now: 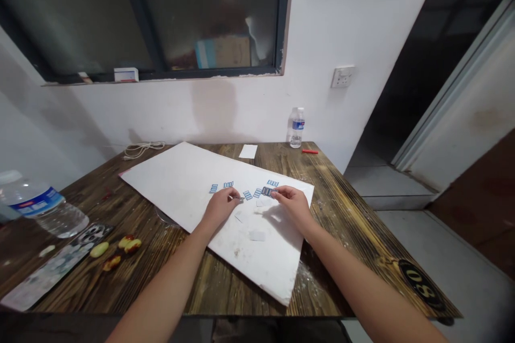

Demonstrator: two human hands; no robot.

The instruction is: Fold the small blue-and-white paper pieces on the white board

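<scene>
A white board [161, 171] lies slanted across the wooden table. Small blue-edged paper pieces with barred patterns are spread over it, among them one piece [228, 184] just beyond my left hand and another piece [272, 183] beyond my right. My right hand [295, 203] pinches a darker barred piece [266, 191] by its right end, above the board. My left hand [222, 206] is closed in a pinch, with a small thin greyish bit at its fingertips that I cannot make out. Between the hands lies a barred piece [247, 194]. Pale blank scraps [257, 236] rest nearer to me.
On the left stand a large water bottle [44, 206], a panda-printed strip [60, 265] and several jujube-like fruits [132, 245]. Along the back are a white cable [142, 149], a white paper [248, 151], a small bottle [297, 129] and a red pen-like stick [310, 151].
</scene>
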